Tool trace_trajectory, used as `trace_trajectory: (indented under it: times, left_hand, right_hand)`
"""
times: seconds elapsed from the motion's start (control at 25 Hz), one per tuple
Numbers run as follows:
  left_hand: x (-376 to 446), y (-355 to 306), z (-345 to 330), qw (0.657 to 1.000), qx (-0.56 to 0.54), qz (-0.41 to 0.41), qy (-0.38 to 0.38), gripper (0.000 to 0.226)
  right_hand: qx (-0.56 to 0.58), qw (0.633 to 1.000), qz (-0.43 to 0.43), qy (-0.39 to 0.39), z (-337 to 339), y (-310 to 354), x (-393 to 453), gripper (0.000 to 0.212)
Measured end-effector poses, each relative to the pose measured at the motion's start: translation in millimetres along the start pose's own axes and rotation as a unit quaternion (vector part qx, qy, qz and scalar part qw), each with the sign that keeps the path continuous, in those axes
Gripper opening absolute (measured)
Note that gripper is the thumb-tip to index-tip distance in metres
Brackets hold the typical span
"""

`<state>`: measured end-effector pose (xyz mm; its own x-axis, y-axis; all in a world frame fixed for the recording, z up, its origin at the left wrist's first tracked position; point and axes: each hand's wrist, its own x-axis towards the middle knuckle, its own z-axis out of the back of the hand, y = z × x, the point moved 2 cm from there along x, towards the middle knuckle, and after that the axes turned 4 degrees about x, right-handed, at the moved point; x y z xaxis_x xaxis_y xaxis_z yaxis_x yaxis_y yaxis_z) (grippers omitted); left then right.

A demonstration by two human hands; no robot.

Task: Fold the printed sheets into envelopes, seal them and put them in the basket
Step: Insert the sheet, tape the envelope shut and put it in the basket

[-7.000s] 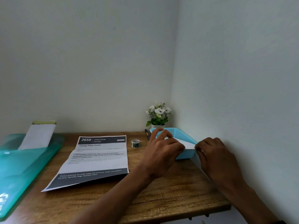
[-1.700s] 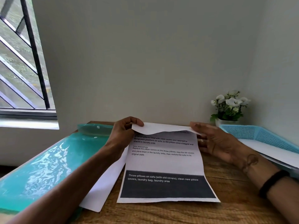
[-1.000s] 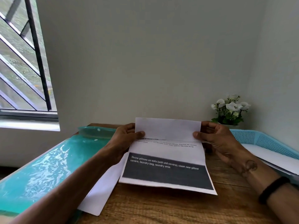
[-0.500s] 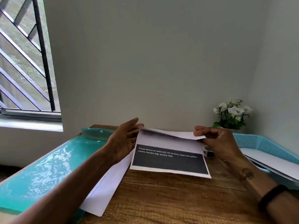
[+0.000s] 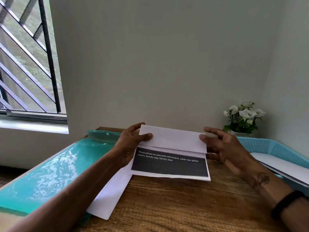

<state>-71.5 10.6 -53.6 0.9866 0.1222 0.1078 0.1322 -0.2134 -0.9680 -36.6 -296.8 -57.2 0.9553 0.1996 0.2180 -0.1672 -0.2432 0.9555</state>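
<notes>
A wooden table (image 5: pixel 175 203) filled the near scene, with a teal plastic folder (image 5: pixel 50 169) lying along its left side. At the centre lay the printed sheet (image 5: pixel 170 163), its long axis running left to right, its far part folded toward the near side and its dark band at the near edge. A blue basket (image 5: pixel 274 148) holding white paper sat at the right. The left hand (image 5: pixel 130 139) pinched the fold's left end, thumb on top. The right hand (image 5: pixel 224 148), fingers spread, touched the right end with its thumb.
</notes>
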Motion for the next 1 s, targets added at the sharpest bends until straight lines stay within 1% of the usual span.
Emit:
trace_trajectory:
  times: [0.04,0.12,0.2,0.28,0.32,0.4,0.48,0.56,0.64,0.72,0.8,0.84,0.92,1.0]
  left_hand:
    - [-1,0,0,1.000,-0.002,0.000,0.005,0.054]
    - [0,-1,0,1.000,-0.004,-0.002,0.014,0.043]
    - [0,1,-1,0.999,0.027,0.004,0.040,0.036]
    - [-2,4,-2,0.992,0.102,0.022,0.076,0.034]
    - [-3,6,-3,0.987,0.133,0.030,0.087,0.033]
    - [-2,7,-1,0.985,0.150,0.033,0.084,0.030]
    - [0,5,1,0.991,0.116,0.029,0.067,0.027]
    - [2,4,1,0.996,0.056,0.041,0.052,0.025]
    - [2,3,2,0.994,-0.057,0.082,0.039,0.023]
    - [1,2,4,0.977,-0.159,0.127,0.061,0.034]
    - [-4,1,0,0.972,-0.163,0.149,0.084,0.043]
    - [-5,2,-2,0.977,-0.142,0.137,0.084,0.042]
    - [-4,3,-4,0.990,-0.087,0.088,0.072,0.041]
    - [-3,4,-7,0.995,-0.047,0.045,0.073,0.044]
  right_hand:
    - [-0.036,0.999,-0.003,0.013,-2,-2,-1,0.056]
    - [-0.070,0.997,-0.006,0.017,-4,-4,-4,0.058]
    - [-0.069,0.998,0.009,-0.009,-6,-1,-6,0.048]
    - [-0.064,0.997,0.029,-0.030,-6,3,-8,0.034]
    - [-0.064,0.997,0.034,-0.036,-5,5,-8,0.031]
    - [-0.071,0.996,0.040,-0.045,-4,7,-9,0.027]
    - [-0.047,0.997,0.042,-0.052,-4,7,-9,0.023]
    - [-0.005,0.998,0.037,-0.050,-6,7,-10,0.020]
    - [-0.021,0.998,0.047,-0.048,-7,6,-12,0.022]
    - [-0.053,0.995,0.060,-0.053,-9,7,-12,0.024]
    - [-0.042,0.996,0.050,-0.052,-9,5,-10,0.026]
    - [-0.028,0.998,0.041,-0.049,-10,4,-9,0.031]
    - [0.015,0.999,0.024,-0.044,-10,4,-5,0.039]
    - [0.075,0.997,0.017,-0.028,-11,4,-3,0.035]
